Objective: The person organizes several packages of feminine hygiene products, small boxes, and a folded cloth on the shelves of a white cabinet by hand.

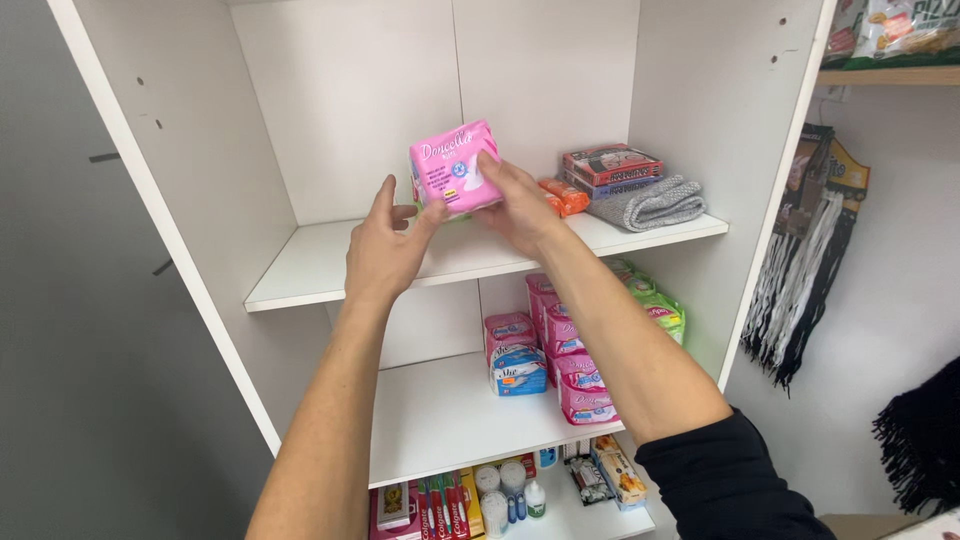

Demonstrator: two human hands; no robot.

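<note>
Pink soft plastic pack of sanitary pads (455, 168), squarish, held up above the front of the upper white shelf board (330, 265), printed face toward the camera, top edge tilted slightly, higher at the 2 o'clock corner; long axis hard to tell, roughly left to right. Nearest, at 7 o'clock: bare left forearm rising to the left hand (385, 245), fingers spread, thumb and fingertips touching the pack's lower left edge. At 5 o'clock: dark sleeve (725, 480), then the right hand (520, 205), fingers pressed over the pack's right side, pinching it. Below, on the middle shelf: stacked pink and blue pad packs (545, 350), with green packs (655, 305) behind at 3 o'clock. Lowest shelf: toothpaste boxes and small bottles (480, 495). Farther back on the upper shelf, at 3 o'clock of the held pack: orange packets (565, 195), grey folded cloth (650, 205), flat red boxes (610, 168) stacked on it. At far right: hanging black and white laces (805, 270).
</note>
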